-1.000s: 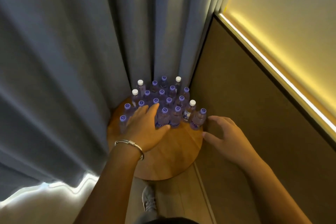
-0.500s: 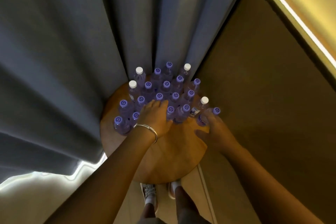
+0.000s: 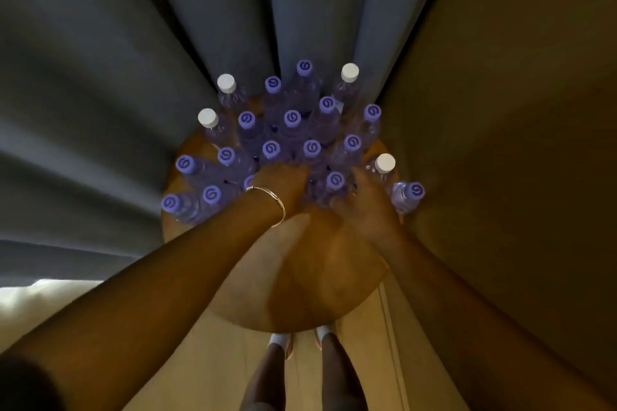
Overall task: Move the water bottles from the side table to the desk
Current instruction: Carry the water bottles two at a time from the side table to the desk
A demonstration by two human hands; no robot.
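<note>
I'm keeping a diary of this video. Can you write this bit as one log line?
stage: grasping | left hand: among front water bottles | right hand: reaching same cluster | side table: bottles standing | lifted: none yet

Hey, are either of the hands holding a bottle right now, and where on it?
The right hand curls around the body of a purple-capped bottle, below its cap. The left hand reaches among the bottles; its grip is hidden, so I cannot tell.

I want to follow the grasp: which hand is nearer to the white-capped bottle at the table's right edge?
Right. The right hand lies just beside that white-capped bottle; the left hand is further left, among purple-capped bottles.
</note>
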